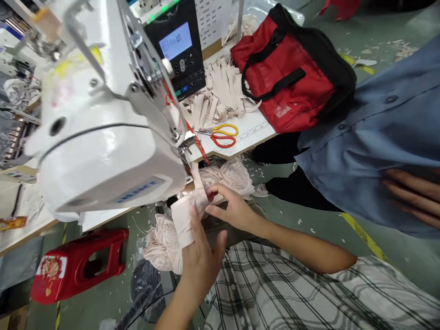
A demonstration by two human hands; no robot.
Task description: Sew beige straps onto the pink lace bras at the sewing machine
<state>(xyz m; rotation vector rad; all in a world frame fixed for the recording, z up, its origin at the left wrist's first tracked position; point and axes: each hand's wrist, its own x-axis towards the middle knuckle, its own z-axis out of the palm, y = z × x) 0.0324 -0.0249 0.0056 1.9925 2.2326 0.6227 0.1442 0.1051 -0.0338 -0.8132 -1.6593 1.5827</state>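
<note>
A pale pink lace bra [237, 176] lies under the head of a white sewing machine [113, 156], its plain fabric band [184, 215] beside the needle area. My left hand [201, 256] lies on this band with fingers stretched out and thumb apart. At the band's right edge, my right hand [237, 211] has its fingers curled around the fabric beside the presser foot. A narrow beige strap [196, 176] runs up toward the needle. More lace cups [163, 245] hang below the left part of the band.
Scissors [223, 135] with yellow and red handles lie on the table by beige straps [220, 91]. A red bag [285, 78] rests at the table's edge. Another person in a blue shirt [385, 119] stands at right. A red stool [80, 266] is at lower left.
</note>
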